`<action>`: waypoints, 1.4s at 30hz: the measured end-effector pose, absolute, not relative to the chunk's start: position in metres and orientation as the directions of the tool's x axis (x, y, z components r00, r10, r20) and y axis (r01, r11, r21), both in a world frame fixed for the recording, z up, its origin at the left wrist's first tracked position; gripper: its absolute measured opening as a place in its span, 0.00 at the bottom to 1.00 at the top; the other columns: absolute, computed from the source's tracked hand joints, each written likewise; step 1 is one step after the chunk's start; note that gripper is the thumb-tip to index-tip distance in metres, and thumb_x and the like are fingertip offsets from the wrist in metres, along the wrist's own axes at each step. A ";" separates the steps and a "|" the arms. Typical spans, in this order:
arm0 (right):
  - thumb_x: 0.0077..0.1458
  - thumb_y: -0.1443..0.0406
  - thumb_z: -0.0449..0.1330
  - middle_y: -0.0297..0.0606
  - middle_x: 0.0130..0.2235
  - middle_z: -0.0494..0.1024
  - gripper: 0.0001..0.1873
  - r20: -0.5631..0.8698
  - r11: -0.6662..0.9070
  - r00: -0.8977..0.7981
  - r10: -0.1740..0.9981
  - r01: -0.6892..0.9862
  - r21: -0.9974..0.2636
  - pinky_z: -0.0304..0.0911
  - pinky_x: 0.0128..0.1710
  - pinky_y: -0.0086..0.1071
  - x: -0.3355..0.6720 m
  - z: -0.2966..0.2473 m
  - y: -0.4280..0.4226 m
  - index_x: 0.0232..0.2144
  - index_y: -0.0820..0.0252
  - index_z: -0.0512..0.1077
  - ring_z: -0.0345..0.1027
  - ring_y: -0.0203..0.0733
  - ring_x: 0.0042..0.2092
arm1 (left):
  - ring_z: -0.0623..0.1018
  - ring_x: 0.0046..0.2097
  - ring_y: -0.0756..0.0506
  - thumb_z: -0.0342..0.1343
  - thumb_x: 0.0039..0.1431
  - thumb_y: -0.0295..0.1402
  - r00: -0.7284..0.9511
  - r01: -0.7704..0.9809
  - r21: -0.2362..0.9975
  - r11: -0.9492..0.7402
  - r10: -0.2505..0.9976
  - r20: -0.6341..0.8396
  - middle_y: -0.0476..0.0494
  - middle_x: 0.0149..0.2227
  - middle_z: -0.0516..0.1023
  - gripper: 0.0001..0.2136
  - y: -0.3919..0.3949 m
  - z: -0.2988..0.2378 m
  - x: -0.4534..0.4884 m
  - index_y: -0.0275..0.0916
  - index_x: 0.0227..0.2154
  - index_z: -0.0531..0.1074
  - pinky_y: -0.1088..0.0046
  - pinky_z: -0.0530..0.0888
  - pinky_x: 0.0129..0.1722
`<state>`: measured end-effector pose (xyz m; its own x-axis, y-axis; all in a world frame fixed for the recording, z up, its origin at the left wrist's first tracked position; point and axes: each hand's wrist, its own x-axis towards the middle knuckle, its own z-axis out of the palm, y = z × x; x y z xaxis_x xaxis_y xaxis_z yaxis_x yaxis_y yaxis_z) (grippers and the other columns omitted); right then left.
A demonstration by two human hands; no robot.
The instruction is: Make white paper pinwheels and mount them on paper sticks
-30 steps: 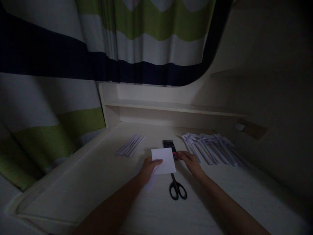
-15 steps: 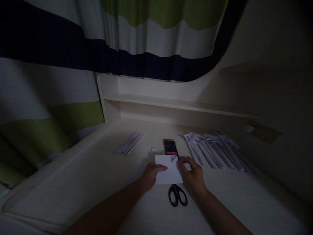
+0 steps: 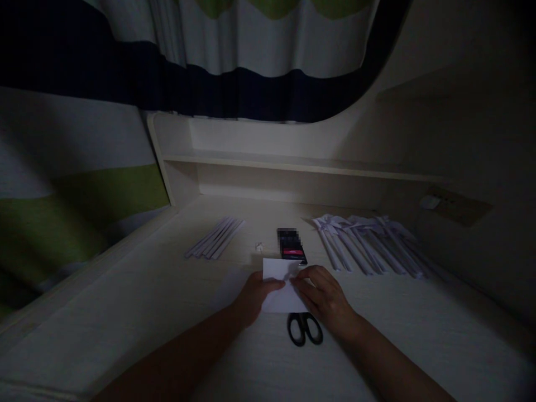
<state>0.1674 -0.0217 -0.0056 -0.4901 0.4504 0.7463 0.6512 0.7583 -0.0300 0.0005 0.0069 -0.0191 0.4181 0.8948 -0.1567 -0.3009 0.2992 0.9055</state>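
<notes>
While over scissors (image 3: 305, 328), paper (image 3: 288, 301) between both hands (image 3: 251, 295) (image 3: 325, 297)

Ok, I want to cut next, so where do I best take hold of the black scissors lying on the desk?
Take the scissors by their two handle loops, coming from the near side. The loops point toward the person and lie bare on the desk. The blades run away under the white paper, which the left hand and right hand pinch. The right hand is probably handiest, as it is right beside the loops.
</notes>
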 end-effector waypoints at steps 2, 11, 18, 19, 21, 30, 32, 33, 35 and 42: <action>0.50 0.73 0.54 0.43 0.33 0.69 0.09 0.744 0.764 -0.491 0.453 0.644 -0.041 0.62 0.33 0.36 0.168 -0.004 -0.023 0.36 0.62 0.69 0.62 0.41 0.36 | 0.72 0.27 0.47 0.58 0.39 0.27 0.418 -0.277 0.916 0.290 0.895 -0.157 0.43 0.25 0.75 0.10 0.007 -0.019 0.000 0.30 0.29 0.73 0.72 0.65 0.27; 0.52 0.72 0.53 0.40 0.31 0.68 0.07 0.704 0.769 -0.502 0.503 0.631 -0.100 0.61 0.32 0.34 0.169 -0.005 -0.023 0.31 0.59 0.71 0.62 0.40 0.35 | 0.72 0.28 0.46 0.58 0.40 0.29 0.425 -0.233 0.937 0.261 0.894 -0.143 0.41 0.27 0.75 0.11 0.009 -0.020 -0.002 0.30 0.29 0.73 0.71 0.65 0.29; 0.53 0.71 0.52 0.41 0.31 0.68 0.08 0.689 0.762 -0.519 0.506 0.644 -0.074 0.61 0.32 0.35 0.168 -0.004 -0.024 0.33 0.60 0.70 0.61 0.41 0.35 | 0.72 0.28 0.46 0.58 0.40 0.30 0.440 -0.212 0.946 0.247 0.888 -0.133 0.42 0.26 0.75 0.11 0.009 -0.020 -0.004 0.31 0.30 0.73 0.71 0.65 0.29; 0.53 0.71 0.52 0.41 0.31 0.68 0.08 0.687 0.762 -0.525 0.503 0.644 -0.067 0.61 0.31 0.35 0.168 -0.004 -0.024 0.33 0.60 0.70 0.61 0.41 0.35 | 0.72 0.28 0.46 0.58 0.41 0.30 0.440 -0.210 0.947 0.241 0.889 -0.128 0.42 0.26 0.75 0.11 0.009 -0.020 -0.004 0.31 0.30 0.73 0.72 0.65 0.28; 0.53 0.71 0.52 0.41 0.30 0.68 0.08 0.683 0.760 -0.530 0.503 0.648 -0.057 0.60 0.31 0.35 0.167 -0.004 -0.024 0.33 0.61 0.70 0.61 0.41 0.35 | 0.72 0.28 0.46 0.58 0.41 0.30 0.451 -0.223 0.948 0.227 0.886 -0.106 0.42 0.26 0.75 0.12 0.009 -0.021 -0.004 0.31 0.31 0.73 0.72 0.65 0.29; 0.53 0.71 0.52 0.41 0.28 0.67 0.07 0.688 0.751 -0.542 0.482 0.661 -0.006 0.59 0.30 0.34 0.164 -0.002 -0.025 0.29 0.63 0.71 0.59 0.40 0.33 | 0.73 0.30 0.45 0.58 0.41 0.30 0.461 -0.203 0.953 0.227 0.880 -0.112 0.41 0.28 0.75 0.12 0.008 -0.018 -0.004 0.31 0.31 0.73 0.70 0.66 0.31; 0.53 0.71 0.51 0.41 0.29 0.67 0.08 0.680 0.742 -0.542 0.494 0.671 -0.005 0.59 0.30 0.34 0.164 -0.002 -0.026 0.29 0.62 0.70 0.59 0.40 0.33 | 0.73 0.31 0.44 0.58 0.41 0.29 0.484 -0.191 0.961 0.200 0.871 -0.085 0.42 0.30 0.75 0.12 0.008 -0.018 -0.004 0.31 0.31 0.73 0.69 0.66 0.33; 0.53 0.70 0.51 0.40 0.29 0.67 0.08 0.675 0.737 -0.541 0.501 0.676 -0.005 0.59 0.30 0.34 0.164 -0.002 -0.026 0.30 0.62 0.70 0.59 0.40 0.33 | 0.73 0.32 0.45 0.58 0.40 0.29 0.487 -0.181 0.964 0.192 0.870 -0.082 0.42 0.30 0.75 0.11 0.008 -0.018 -0.004 0.32 0.31 0.73 0.69 0.66 0.34; 0.53 0.71 0.51 0.40 0.28 0.67 0.08 0.668 0.730 -0.539 0.513 0.684 -0.008 0.59 0.30 0.35 0.163 -0.003 -0.027 0.30 0.62 0.70 0.59 0.40 0.32 | 0.73 0.31 0.45 0.58 0.39 0.27 0.476 -0.163 0.969 0.184 0.875 -0.086 0.44 0.29 0.75 0.11 0.008 -0.017 -0.004 0.32 0.31 0.73 0.70 0.66 0.34; 0.49 0.71 0.53 0.41 0.33 0.67 0.11 0.646 0.728 -0.486 0.588 0.666 -0.161 0.60 0.35 0.38 0.168 -0.001 -0.028 0.35 0.60 0.70 0.60 0.43 0.37 | 0.73 0.31 0.44 0.57 0.38 0.25 0.444 -0.096 0.978 0.186 0.887 -0.126 0.43 0.29 0.76 0.13 0.010 -0.018 -0.004 0.33 0.32 0.73 0.69 0.66 0.33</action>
<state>0.1678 -0.0281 -0.0013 -0.4861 0.5880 0.6465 0.6661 0.7282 -0.1615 -0.0041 0.0098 -0.0178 0.4443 0.8871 -0.1255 -0.0961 0.1865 0.9777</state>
